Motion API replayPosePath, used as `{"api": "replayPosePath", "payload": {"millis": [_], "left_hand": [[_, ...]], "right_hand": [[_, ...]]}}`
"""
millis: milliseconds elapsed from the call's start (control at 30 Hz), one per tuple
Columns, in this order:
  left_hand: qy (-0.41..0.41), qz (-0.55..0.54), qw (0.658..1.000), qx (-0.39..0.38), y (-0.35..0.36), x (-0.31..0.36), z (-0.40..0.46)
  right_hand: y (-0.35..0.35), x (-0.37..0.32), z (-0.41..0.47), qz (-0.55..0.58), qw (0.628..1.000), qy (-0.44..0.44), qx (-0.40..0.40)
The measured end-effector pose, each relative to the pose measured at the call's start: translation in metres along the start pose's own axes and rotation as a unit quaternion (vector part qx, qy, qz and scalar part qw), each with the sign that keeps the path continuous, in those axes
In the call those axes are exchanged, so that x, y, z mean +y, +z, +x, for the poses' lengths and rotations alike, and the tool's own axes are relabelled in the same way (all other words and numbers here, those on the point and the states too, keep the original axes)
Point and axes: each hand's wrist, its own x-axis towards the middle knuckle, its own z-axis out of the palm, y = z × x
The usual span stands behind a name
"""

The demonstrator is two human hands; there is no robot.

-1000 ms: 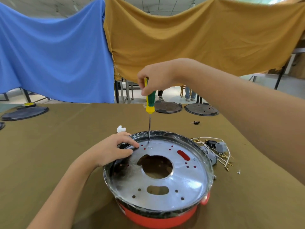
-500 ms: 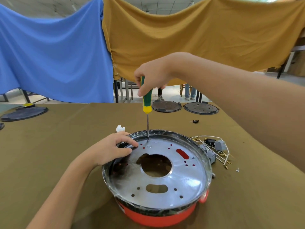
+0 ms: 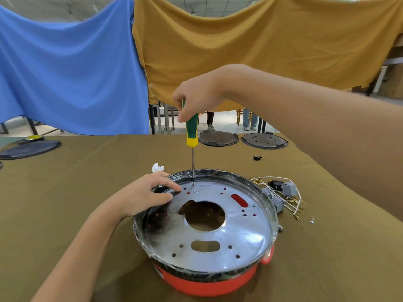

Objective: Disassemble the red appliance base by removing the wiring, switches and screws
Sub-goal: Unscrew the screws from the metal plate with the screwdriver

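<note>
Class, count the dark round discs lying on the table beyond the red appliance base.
3: one disc at the far left, two discs side by side behind the screwdriver. Others may lie out of view.

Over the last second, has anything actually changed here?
Hardly anything. The right hand keeps gripping the screwdriver upright, tip on the same spot at the metal plate's far edge; any turning is too slight to see. The left hand still steadies the red base's rim. The removed wiring lies unmoved.
</note>
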Motion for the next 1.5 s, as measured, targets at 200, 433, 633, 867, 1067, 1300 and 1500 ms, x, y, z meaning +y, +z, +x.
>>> {"api": "replayPosePath", "payload": {"millis": [200,433,633,867,1067,1300,1500], "left_hand": [[0.0,-0.005,1.0,-0.002,0.0,-0.002,0.0],[0.007,0.001,1.0,-0.007,-0.001,-0.003,0.001],[0.001,-0.004,1.0,0.0,0.0,-0.001,0.001],[-0.004,0.003,1.0,-0.003,0.0,0.0,0.0],[-0.003,0.006,1.0,-0.004,0.0,0.001,0.001],[-0.005,0.001,1.0,-0.005,0.001,-0.002,0.001],[-0.004,-0.004,1.0,-0.007,0.0,-0.001,0.001]], "right_hand": [[0.001,-0.001,-0.014,0.023,0.999,-0.013,-0.024],[0.015,0.011,-0.011,-0.099,0.993,0.039,0.045],[0.01,0.01,-0.02,0.158,0.986,-0.052,0.024],[0.009,0.003,-0.012,-0.034,0.999,0.014,0.032],[0.004,0.008,-0.025,0.095,0.995,-0.036,-0.005],[0.017,0.015,-0.015,0.007,0.998,-0.001,0.059],[0.014,0.008,-0.017,0.086,0.995,-0.022,0.033]]}}
